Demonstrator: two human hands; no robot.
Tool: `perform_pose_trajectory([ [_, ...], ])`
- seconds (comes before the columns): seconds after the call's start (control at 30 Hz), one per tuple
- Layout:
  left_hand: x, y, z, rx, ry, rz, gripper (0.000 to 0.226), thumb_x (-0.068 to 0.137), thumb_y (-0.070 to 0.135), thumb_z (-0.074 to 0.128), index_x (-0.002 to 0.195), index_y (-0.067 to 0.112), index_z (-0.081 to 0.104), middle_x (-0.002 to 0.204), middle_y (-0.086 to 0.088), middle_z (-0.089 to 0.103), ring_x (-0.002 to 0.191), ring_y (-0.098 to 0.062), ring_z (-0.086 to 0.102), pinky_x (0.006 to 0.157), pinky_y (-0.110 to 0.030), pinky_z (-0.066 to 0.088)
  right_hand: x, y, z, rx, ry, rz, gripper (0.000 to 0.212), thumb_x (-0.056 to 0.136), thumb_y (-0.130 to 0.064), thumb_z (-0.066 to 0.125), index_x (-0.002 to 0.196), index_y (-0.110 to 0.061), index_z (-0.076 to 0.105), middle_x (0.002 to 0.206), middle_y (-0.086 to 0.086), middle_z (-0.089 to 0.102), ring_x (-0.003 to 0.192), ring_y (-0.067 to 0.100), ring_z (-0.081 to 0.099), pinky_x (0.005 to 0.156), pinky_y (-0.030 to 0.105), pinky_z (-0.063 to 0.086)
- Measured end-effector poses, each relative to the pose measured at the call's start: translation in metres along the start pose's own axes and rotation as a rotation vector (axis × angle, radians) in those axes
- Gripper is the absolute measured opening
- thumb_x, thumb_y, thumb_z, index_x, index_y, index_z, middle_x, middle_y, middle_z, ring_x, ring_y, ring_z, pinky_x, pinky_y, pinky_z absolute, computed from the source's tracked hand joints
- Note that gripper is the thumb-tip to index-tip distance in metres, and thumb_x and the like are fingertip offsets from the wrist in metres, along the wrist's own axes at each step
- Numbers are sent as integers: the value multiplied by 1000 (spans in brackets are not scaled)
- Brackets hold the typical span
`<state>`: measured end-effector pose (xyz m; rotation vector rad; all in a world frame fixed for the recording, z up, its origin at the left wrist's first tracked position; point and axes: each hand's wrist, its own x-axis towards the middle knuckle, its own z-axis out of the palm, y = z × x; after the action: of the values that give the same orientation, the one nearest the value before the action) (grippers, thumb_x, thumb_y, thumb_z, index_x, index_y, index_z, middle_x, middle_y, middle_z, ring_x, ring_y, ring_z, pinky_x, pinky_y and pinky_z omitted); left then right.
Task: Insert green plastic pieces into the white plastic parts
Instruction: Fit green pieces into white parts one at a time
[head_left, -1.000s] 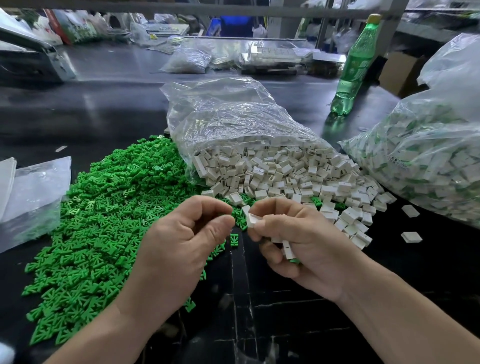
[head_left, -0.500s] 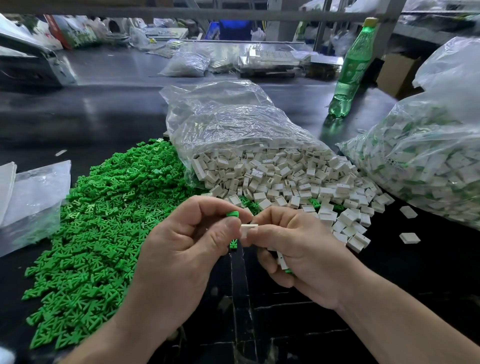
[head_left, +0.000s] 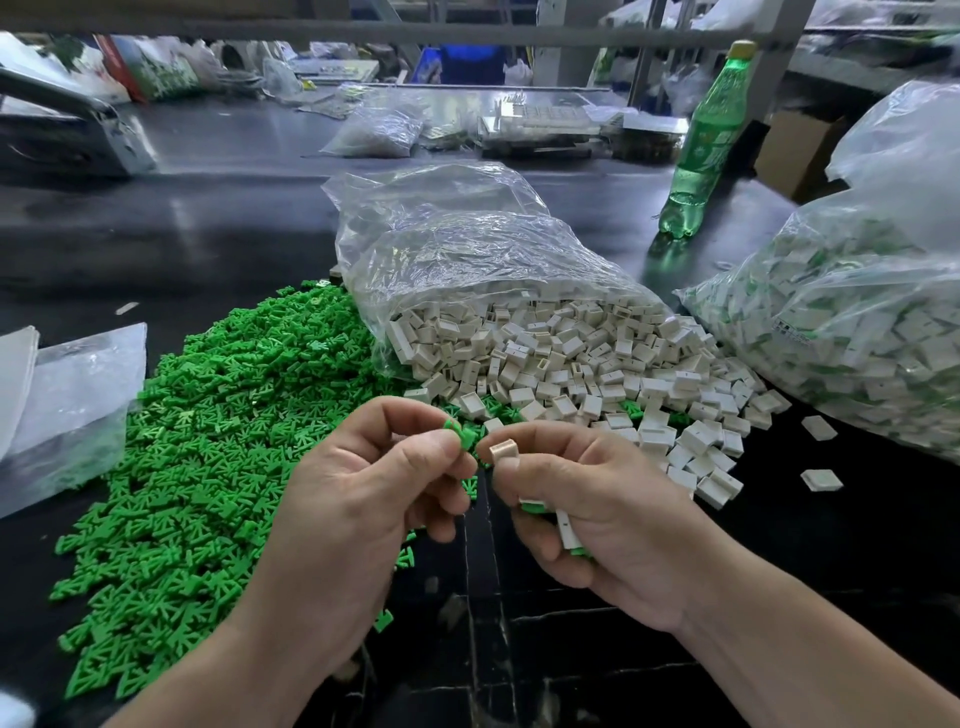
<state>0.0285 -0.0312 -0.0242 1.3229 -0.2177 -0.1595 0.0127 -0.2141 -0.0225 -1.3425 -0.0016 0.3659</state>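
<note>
While the dark surface (head_left: 234, 234) is spread with heaped green pieces (head_left: 218, 447) and spilled white parts (head_left: 571, 358), one green piece (head_left: 460, 434) is pinched by the left hand (head_left: 358, 519), one white part (head_left: 505, 450) by the right hand (head_left: 608, 519), just apart; insertion is judged next, once tip and opening are aligned.

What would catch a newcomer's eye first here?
A big heap of green pieces sprawls on the left of the dark table, beside a clear bag spilling white parts in the middle. In front, the left hand pinches a green piece close to a white part pinched by the right hand.
</note>
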Motion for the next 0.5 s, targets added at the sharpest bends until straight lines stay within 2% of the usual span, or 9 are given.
perform_pose_trajectory([
  [0.07, 0, 0, 1, 10, -18, -5, 5, 78, 17, 67, 81, 21, 70, 75, -16, 70, 59, -20, 61, 48, -25, 48, -2, -2, 1, -31, -46, -1, 14, 90, -16, 63, 98, -10, 73, 78, 4, 64, 48, 12, 45, 35, 19, 27],
  [0.13, -1, 1, 4, 51, -38, 13, 4, 78, 20, 67, 82, 18, 68, 76, -18, 70, 61, -22, 63, 49, -25, 48, -3, -4, 1, -79, -57, -1, 13, 96, -13, 61, 98, -10, 73, 78, 5, 65, 49, 12, 45, 35, 19, 27],
  [0.27, -4, 0, 6, 169, 3, 60, 8, 80, 25, 67, 84, 19, 71, 76, -11, 71, 61, -18, 64, 49, -23, 49, -3, -2, 0, -174, -49, -37, 21, 99, -14, 58, 92, -20, 77, 77, 7, 57, 51, 12, 42, 36, 20, 28],
  [0.33, -5, 0, 8, 222, 13, 65, 8, 81, 27, 68, 83, 20, 71, 73, -7, 70, 60, -16, 63, 50, -22, 49, -3, -1, 0, -212, -52, -69, 18, 100, -19, 59, 95, -18, 77, 78, 8, 54, 51, 13, 42, 38, 22, 27],
  [0.43, -6, -1, 9, 238, 32, 58, 11, 83, 32, 74, 82, 21, 70, 71, -5, 69, 60, -15, 62, 51, -21, 49, -3, 2, -3, -284, -40, -104, 23, 94, -33, 63, 98, -12, 73, 76, 13, 55, 54, 26, 40, 39, 25, 27],
  [0.5, -6, -1, 8, 253, 41, 54, 11, 84, 32, 72, 82, 21, 70, 71, -4, 69, 60, -15, 62, 51, -22, 49, -4, 3, -4, -248, -34, -124, 21, 91, -32, 65, 96, -13, 71, 74, 8, 58, 53, 22, 42, 39, 24, 29],
])
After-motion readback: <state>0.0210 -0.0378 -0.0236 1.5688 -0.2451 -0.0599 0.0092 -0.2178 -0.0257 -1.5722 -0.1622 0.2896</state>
